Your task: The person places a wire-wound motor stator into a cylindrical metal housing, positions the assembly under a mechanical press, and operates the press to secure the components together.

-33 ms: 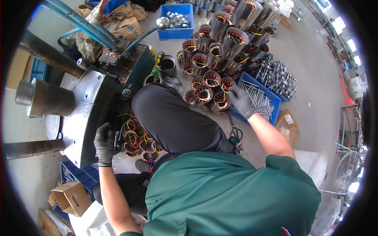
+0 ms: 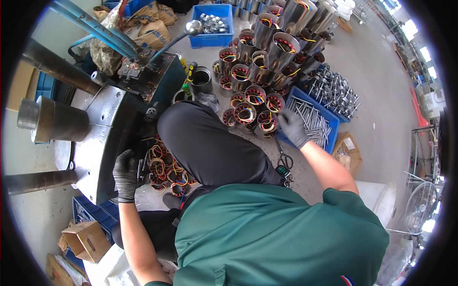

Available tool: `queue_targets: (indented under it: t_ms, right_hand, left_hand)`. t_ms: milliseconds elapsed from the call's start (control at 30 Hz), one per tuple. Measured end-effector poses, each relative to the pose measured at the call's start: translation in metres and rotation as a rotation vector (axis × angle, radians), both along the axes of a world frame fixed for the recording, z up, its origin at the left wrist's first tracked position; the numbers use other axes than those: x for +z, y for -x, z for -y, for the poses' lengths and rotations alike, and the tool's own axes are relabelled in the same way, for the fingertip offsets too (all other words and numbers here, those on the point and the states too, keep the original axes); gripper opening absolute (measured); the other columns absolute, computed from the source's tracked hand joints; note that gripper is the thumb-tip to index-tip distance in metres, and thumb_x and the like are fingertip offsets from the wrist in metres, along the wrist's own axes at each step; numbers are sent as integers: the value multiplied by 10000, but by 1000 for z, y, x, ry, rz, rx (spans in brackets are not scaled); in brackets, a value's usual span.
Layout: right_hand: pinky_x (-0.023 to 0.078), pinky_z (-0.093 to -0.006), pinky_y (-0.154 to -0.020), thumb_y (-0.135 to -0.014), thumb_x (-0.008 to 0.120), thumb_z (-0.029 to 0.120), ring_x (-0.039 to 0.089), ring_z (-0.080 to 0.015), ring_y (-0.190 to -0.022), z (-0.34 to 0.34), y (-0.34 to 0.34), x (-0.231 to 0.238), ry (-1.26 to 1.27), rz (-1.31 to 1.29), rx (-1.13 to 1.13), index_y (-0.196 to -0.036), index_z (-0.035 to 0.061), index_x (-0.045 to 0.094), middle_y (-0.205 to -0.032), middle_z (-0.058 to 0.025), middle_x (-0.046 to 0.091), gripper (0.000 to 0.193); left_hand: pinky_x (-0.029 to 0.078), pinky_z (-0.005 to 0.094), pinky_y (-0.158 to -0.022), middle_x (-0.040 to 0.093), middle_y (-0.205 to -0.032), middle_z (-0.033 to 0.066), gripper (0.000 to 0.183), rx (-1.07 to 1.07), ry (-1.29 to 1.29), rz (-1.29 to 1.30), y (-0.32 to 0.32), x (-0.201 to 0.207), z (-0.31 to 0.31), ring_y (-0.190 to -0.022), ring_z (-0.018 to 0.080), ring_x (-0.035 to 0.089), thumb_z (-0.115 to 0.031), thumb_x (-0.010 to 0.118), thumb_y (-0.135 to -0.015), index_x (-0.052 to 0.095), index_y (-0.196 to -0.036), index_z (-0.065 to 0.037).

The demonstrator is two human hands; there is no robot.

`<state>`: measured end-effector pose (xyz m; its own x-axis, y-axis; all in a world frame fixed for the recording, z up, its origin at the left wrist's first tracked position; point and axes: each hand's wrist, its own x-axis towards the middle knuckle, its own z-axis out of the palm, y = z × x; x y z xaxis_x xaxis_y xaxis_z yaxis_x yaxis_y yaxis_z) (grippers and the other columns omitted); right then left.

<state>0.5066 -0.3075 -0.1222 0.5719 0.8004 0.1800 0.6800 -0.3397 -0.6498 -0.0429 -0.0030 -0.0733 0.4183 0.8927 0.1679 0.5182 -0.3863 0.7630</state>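
Observation:
My left hand (image 2: 125,176), in a dark grey glove, is at the near edge of a heavy steel press (image 2: 102,143). Its fingers curl inward, and what they may hold is hidden. My right hand (image 2: 293,128), gloved in grey too, hovers with bent, slightly parted fingers beside a steel motor housing (image 2: 267,123) that has red-wrapped windings and coloured wires inside. I see nothing held in it. Several more such metal cylinders (image 2: 256,94) stand in a cluster, some stacked. Loose ring-shaped wound coils (image 2: 164,169) with red and yellow wires lie between the press and my leg.
Right of my right hand is a blue crate of metal shafts (image 2: 310,119), with shafts bearing rotors (image 2: 336,90) behind it. Scissors (image 2: 285,159) lie on the floor. A blue bin (image 2: 212,40) of metal parts stands far off, and an open cardboard box (image 2: 86,240) is at lower left.
The view has shifted very slightly. My right hand's fingers have drawn back a little from the housing rim; my left hand stays by the press.

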Motion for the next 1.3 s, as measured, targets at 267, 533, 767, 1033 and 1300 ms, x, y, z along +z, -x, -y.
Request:
queue_targets:
  t_ms: [267,533,767,1033,1300]
  right_hand:
    - [563,-479,-947,-884,687,277,694,-410,-1076,145,8,-167,804,-129,193,-1233,68,709,-1185,-236,706,408]
    - [526,-463,-1046,-864,666,344,649,-386,-1228,118,0,-207,1155,-276,-153,-1356,135,668,-1392,-193,641,534]
    - [517,-445,-1058,-909,620,302,633,-344,-1272,114,46,-219,1140,-42,282,-1408,140,649,-1408,-202,633,526]
    - [534,-432,-980,-901,663,349,691,-352,-1150,105,62,-217,836,-618,397,-1302,70,706,-1230,-231,720,491]
    - [550,-362,-840,-955,677,220,683,-220,-916,7,-36,15,837,-580,287,-1115,-31,688,-935,-126,718,298]
  left_hand:
    - [533,365,-978,718,-1148,130,247,-48,-12,-90,-7,-12,2,-1065,253,688,-3,659,-958,681,-1204,-18]
    - [529,365,-968,726,-1085,142,223,-66,43,-264,-3,-16,11,-1017,258,688,16,619,-966,686,-1177,-11]
    - [522,365,-976,708,-1105,145,239,-74,56,-328,-6,-13,11,-1048,262,677,25,617,-951,688,-1178,-7]
    - [566,405,-876,708,-1111,166,238,-125,-157,-365,-27,43,9,-1011,371,695,-8,666,-911,681,-1144,-58]
    - [584,405,-871,729,-1104,167,241,127,-337,-204,15,109,-15,-1002,329,726,-72,700,-936,707,-1176,-86]
